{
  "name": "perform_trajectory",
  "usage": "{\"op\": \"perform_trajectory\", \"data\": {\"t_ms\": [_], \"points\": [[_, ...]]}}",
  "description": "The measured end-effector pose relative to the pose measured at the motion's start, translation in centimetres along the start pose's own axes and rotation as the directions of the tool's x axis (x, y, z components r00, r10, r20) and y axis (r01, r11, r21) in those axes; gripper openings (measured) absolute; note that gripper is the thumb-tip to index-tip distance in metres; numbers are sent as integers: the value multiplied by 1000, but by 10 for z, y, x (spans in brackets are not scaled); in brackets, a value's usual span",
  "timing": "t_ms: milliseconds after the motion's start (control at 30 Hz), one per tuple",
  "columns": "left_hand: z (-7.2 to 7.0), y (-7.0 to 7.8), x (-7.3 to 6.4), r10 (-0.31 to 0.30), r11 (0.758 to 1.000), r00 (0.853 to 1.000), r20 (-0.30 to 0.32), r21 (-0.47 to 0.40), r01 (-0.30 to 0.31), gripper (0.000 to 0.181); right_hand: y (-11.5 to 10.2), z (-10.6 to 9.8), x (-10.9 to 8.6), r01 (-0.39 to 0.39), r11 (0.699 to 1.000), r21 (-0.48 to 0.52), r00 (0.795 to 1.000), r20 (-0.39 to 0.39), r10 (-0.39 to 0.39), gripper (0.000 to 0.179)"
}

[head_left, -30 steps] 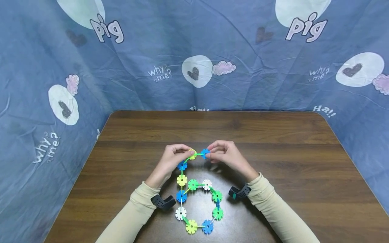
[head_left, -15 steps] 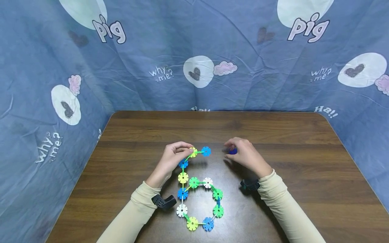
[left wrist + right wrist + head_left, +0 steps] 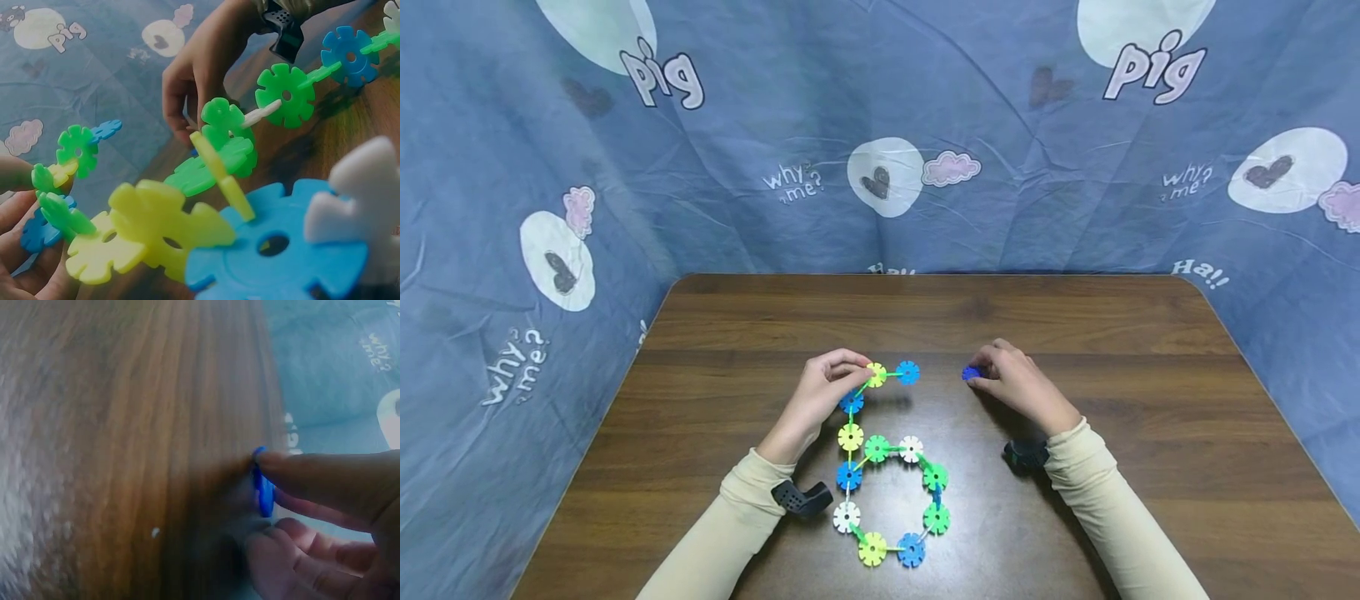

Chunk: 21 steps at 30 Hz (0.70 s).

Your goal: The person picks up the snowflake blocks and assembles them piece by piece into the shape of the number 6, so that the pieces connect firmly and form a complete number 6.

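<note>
A chain of slotted plastic snowflake discs forms a closed loop (image 3: 936,519) with an arm reaching up from its left side. My left hand (image 3: 820,398) pinches the yellow disc (image 3: 877,375) near the top of that arm. Beyond it, a light blue disc (image 3: 907,372) makes the free end, joined by a green disc seen edge-on. To the right, apart from the chain, my right hand (image 3: 1021,387) pinches a dark blue snowflake disc (image 3: 971,373) between thumb and fingers. This disc (image 3: 265,487) shows edge-on in the right wrist view.
The wooden table (image 3: 1120,333) carries the loop close to its near side, between both forearms. Behind it hangs a blue printed cloth (image 3: 985,225). Each wrist wears a black band, the left one (image 3: 802,498) beside the loop.
My right hand has let go of the light blue end disc and moved right; a dark blue snowflake disc now shows in its fingers. The left hand stays on the yellow disc.
</note>
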State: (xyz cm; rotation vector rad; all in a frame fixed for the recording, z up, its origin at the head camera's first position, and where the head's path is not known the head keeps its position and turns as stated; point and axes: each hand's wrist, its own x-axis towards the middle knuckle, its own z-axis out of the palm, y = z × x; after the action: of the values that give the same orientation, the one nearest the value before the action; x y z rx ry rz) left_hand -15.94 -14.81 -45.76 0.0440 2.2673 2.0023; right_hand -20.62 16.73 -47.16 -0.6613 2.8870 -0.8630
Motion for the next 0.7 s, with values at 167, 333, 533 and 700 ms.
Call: {"op": "perform_trajectory", "data": {"t_ms": [167, 333, 533, 700], "points": [[-1, -1, -1, -5, 1000, 1000, 7, -1, 5, 23, -2, -1, 2, -8, 996, 94, 999, 41, 4, 22], [-1, -2, 0, -8, 1000, 1000, 7, -3, 9, 23, -7, 0, 2, -12, 965, 262, 996, 89, -12, 13], [-1, -2, 1, -10, 1000, 1000, 12, 4, 9, 23, -16, 0, 1, -45, 872, 487, 995, 96, -2, 14], [-2, -1, 0, -2, 1000, 1000, 19, 4, 2, 23, -29, 0, 0, 4, 845, 535, 1000, -2, -3, 15]]}}
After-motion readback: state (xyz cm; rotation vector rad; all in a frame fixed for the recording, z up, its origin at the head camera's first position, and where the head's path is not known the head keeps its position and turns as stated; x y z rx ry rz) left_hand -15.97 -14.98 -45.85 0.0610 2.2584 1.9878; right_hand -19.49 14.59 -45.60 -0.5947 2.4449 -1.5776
